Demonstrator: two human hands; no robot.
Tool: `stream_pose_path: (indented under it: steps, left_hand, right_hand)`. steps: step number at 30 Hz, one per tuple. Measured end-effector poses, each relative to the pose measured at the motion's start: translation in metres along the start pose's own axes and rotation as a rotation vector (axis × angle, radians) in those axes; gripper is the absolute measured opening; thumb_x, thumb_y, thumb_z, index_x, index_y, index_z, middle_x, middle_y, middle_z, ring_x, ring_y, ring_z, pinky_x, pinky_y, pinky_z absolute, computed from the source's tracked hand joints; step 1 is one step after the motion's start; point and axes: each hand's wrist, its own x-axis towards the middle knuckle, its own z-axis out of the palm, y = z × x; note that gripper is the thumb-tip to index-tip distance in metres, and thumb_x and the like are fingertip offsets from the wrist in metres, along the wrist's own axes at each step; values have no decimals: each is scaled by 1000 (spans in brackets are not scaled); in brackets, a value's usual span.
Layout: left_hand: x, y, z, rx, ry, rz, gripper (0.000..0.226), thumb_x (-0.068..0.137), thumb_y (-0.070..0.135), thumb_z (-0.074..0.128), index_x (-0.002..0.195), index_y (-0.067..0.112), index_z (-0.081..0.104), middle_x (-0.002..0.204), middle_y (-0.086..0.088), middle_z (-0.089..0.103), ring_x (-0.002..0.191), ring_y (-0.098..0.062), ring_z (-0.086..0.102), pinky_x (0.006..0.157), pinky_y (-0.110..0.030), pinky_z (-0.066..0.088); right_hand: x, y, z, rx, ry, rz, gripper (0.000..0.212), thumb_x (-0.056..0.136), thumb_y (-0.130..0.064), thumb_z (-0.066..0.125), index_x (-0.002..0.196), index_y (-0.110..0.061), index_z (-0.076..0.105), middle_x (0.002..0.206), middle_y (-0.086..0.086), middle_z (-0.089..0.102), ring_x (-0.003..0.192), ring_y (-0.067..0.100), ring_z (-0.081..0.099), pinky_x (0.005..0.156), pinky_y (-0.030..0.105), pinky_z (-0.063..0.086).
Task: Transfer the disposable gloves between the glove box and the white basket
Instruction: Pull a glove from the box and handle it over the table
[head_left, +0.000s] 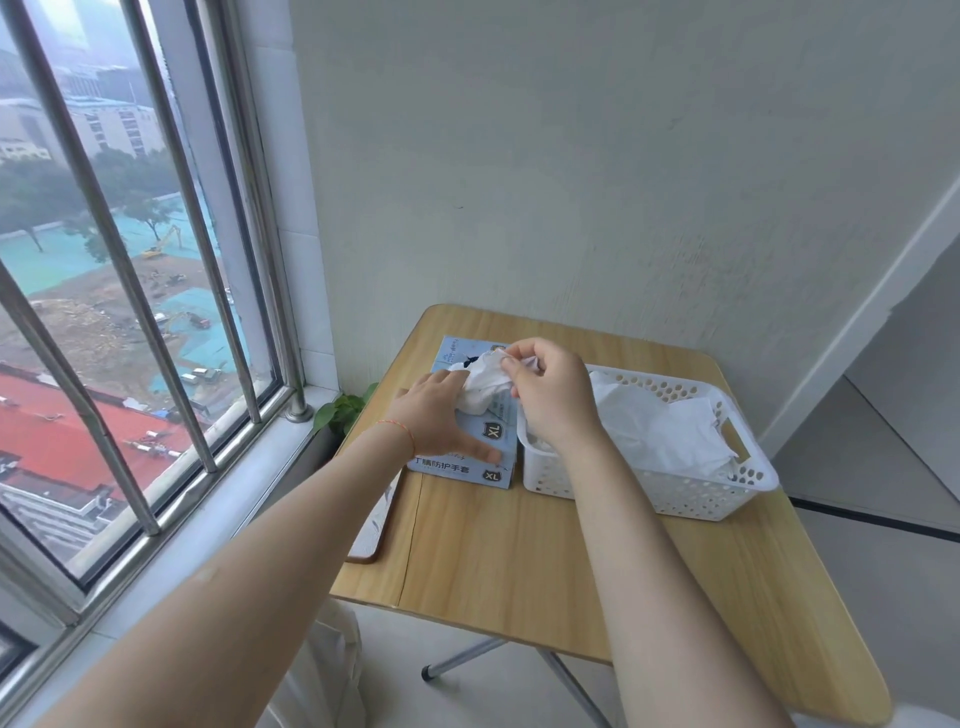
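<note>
On the wooden table (519, 545), the left hand (436, 415) lies flat with straight fingers on the blue glove box (467, 457), keeping it steady. The right hand (550, 395) pinches a white glove (483, 384) bunched at the opening on top of the box. Just beside the box, the white basket (675, 493) already holds more gloves (660, 431). Whether this glove goes in or out is unclear; the next move probably needs a firm pinch while the box is pressed down.

The left hand (441, 415) covers much of the box (467, 457) top, hiding its opening. The right hand (550, 395) hides the basket's (675, 499) near-left corner, and the gloves (660, 431) inside are too crumpled to count. The box's small print is unreadable.
</note>
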Motion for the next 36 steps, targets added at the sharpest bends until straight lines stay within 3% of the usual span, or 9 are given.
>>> stream_pose_path:
  steps: [7, 11, 14, 17, 20, 23, 25, 30, 36]
  left_hand:
    - [10, -1, -7, -204, -8, 22, 84, 56, 74, 78, 122, 31, 47, 123, 8, 47, 119, -16, 46, 102, -39, 41]
    - [6, -2, -19, -368, 343, 98, 67, 68, 61, 78, 125, 31, 58, 127, 6, 47, 115, -11, 44, 98, -30, 37]
    - [10, 5, -29, -359, 475, 21, 34, 83, 43, 73, 81, 9, 66, 97, -6, 60, 80, -17, 54, 72, -31, 44]
    - [16, -3, -38, -625, 446, -194, 31, 92, 28, 64, 82, -1, 65, 78, -15, 65, 52, -8, 58, 54, -26, 42]
    - [14, -12, -40, -986, 296, -307, 11, 96, 15, 58, 93, 8, 66, 94, -12, 70, 61, -12, 66, 59, -27, 55]
    - [14, -15, -36, -1196, 237, -319, 10, 98, 12, 56, 97, 10, 66, 100, -12, 71, 71, -20, 70, 68, -32, 61]
    - [14, -17, -37, -1266, 289, -302, 13, 98, 10, 54, 100, 9, 67, 101, -13, 73, 78, -22, 71, 72, -33, 61]
    - [16, -17, -60, -1381, 495, -196, 22, 97, 7, 49, 97, 8, 70, 96, -11, 73, 82, -24, 70, 78, -35, 60]
    - [24, -2, -78, -1326, 571, -130, 18, 93, 8, 55, 99, 0, 69, 88, -15, 68, 81, -24, 66, 77, -39, 59]
  right_hand:
    - [5, -3, -2, -5, 5, -33, 6, 93, -23, 61, 88, -21, 65, 72, -13, 58, 69, 6, 56, 61, 16, 39]
    - [23, -10, -3, -10, -18, 11, 9, 93, -30, 61, 91, -21, 62, 85, -5, 65, 82, 17, 67, 69, 26, 52]
    - [31, -23, 2, 29, -91, -10, 17, 95, -31, 56, 108, -22, 60, 104, -5, 66, 91, 12, 65, 76, 26, 52]
    - [40, -22, 2, -83, -10, -53, 24, 96, -14, 46, 119, -17, 53, 107, -2, 59, 97, 13, 58, 74, 20, 43]
    - [45, -8, 11, -356, -169, -62, 27, 93, -8, 49, 119, -15, 55, 110, -1, 59, 98, 16, 57, 79, 24, 46]
    - [47, 6, 30, -652, -473, -47, 45, 85, -30, 66, 126, -21, 52, 118, -4, 55, 106, 17, 54, 93, 38, 46]
    - [52, 12, 37, -820, -452, -82, 38, 85, -34, 65, 120, -24, 55, 116, -4, 56, 111, 19, 51, 98, 41, 35]
    - [61, 22, 42, -953, -480, -63, 19, 89, -15, 55, 107, -23, 52, 112, 2, 56, 113, 24, 49, 101, 42, 29]
    - [72, 9, 39, -872, -641, 21, 24, 87, -39, 60, 74, -19, 53, 89, -1, 55, 94, 21, 51, 102, 47, 30]
